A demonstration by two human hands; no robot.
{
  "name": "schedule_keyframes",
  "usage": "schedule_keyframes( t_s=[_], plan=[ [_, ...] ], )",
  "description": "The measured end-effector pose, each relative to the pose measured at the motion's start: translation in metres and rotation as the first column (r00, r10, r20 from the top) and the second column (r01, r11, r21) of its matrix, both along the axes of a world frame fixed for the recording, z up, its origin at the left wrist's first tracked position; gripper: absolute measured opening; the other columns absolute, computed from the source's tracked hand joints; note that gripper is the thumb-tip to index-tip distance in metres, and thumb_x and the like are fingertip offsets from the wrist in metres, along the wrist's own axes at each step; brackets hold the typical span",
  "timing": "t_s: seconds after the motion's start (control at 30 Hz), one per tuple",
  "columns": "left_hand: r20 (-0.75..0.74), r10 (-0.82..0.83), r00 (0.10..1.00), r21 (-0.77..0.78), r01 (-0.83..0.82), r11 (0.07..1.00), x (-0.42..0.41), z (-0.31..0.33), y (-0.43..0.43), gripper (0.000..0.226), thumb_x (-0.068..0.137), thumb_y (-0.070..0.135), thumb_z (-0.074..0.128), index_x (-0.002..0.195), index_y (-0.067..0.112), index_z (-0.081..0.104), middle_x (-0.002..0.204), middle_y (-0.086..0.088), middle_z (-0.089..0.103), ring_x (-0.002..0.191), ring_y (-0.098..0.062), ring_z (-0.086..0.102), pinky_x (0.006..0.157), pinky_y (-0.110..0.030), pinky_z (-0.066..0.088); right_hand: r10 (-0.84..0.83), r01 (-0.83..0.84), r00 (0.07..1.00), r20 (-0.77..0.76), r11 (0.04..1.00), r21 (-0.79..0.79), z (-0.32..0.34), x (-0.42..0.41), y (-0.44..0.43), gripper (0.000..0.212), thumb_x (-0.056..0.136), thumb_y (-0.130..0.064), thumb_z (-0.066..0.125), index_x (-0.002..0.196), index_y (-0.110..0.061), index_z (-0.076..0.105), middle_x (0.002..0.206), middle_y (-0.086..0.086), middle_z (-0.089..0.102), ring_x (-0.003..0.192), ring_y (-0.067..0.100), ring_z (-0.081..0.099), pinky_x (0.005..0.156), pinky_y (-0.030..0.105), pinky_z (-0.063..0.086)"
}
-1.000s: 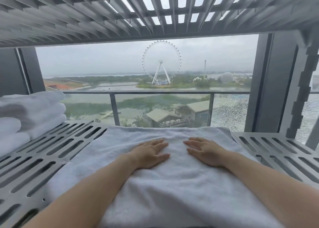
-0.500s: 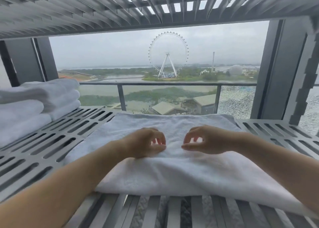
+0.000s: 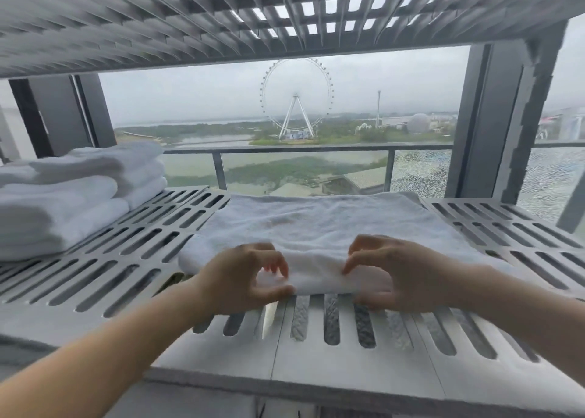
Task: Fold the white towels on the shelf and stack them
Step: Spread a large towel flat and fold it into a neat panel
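At the front edge of the shelf (image 3: 316, 360), the left hand (image 3: 243, 278) and right hand (image 3: 389, 275) sit side by side, fingers (image 3: 269, 256) curled over and thumbs under the near fold of the towel (image 3: 316, 224), pinching it. Its long axis runs left to right, the rest lying flat beyond the fingers toward the window (image 3: 190, 100). Farther left, nearer the left hand, stands the folded stack (image 3: 63, 202), probably where it goes.

The grey slotted shelf (image 3: 348, 367) carries a white towel (image 3: 316, 227) spread flat across its middle, with a rounded fold along the near edge. At the shelf's left end sits a stack of folded white towels (image 3: 63, 202), apart from the flat one.
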State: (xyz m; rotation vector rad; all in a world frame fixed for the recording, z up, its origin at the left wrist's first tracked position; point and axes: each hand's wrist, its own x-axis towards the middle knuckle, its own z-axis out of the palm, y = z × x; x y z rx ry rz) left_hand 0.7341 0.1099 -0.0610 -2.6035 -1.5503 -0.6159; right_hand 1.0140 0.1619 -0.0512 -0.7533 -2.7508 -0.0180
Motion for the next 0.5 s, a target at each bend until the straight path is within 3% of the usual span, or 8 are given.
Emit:
schedule_keyframes(
  t_s=[0.13, 0.23, 0.37, 0.5],
  plan=[
    [-0.120, 0.060, 0.991, -0.020, -0.063, 0.998, -0.008, -0.005, -0.007, 0.030, 0.085, 0.034, 0.059, 0.114, 0.027, 0.057, 0.114, 0.011, 0.053, 0.096, -0.010, 0.057, 0.084, -0.030, 0.047, -0.186, 0.179, 0.977, 0.106, 0.981, 0.071, -0.005, 0.004, -0.012, 0.050, 0.083, -0.026, 0.055, 0.127, -0.045, 0.043, 0.132, -0.017, 0.042, 0.113, 0.007, 0.048, 0.081, 0.019, 0.039],
    [-0.169, 0.134, 0.976, 0.000, -0.136, 0.991, -0.005, -0.003, -0.006, 0.018, 0.088, 0.015, 0.051, 0.105, 0.017, 0.056, 0.106, 0.003, 0.056, 0.095, -0.020, 0.058, 0.081, -0.036, 0.047, -0.289, 0.288, 0.954, 0.082, 0.957, 0.032, -0.007, 0.002, -0.018, 0.060, 0.079, -0.011, 0.052, 0.127, -0.044, 0.039, 0.132, -0.014, 0.045, 0.110, 0.015, 0.052, 0.081, 0.030, 0.046],
    [-0.176, 0.240, 0.955, 0.122, -0.221, 0.968, 0.007, 0.009, -0.007, 0.011, 0.088, 0.014, 0.045, 0.094, 0.018, 0.053, 0.095, 0.003, 0.060, 0.085, -0.023, 0.059, 0.067, -0.031, 0.044, -0.430, 0.424, 0.900, 0.075, 0.901, 0.092, -0.003, -0.007, -0.019, 0.053, 0.078, 0.000, 0.049, 0.115, -0.033, 0.033, 0.104, 0.000, 0.061, 0.074, 0.021, 0.052, 0.058, 0.030, 0.035],
    [-0.066, 0.245, 0.967, 0.243, -0.223, 0.944, 0.016, 0.030, -0.003, 0.008, 0.079, 0.013, 0.044, 0.076, 0.020, 0.047, 0.079, -0.001, 0.059, 0.077, -0.030, 0.058, 0.062, -0.031, 0.041, -0.448, 0.438, 0.894, -0.013, 0.867, 0.237, 0.025, 0.000, -0.010, 0.044, 0.076, -0.004, 0.046, 0.109, -0.032, 0.038, 0.084, -0.004, 0.053, 0.066, 0.020, 0.046, 0.053, 0.028, 0.029]
  ],
)
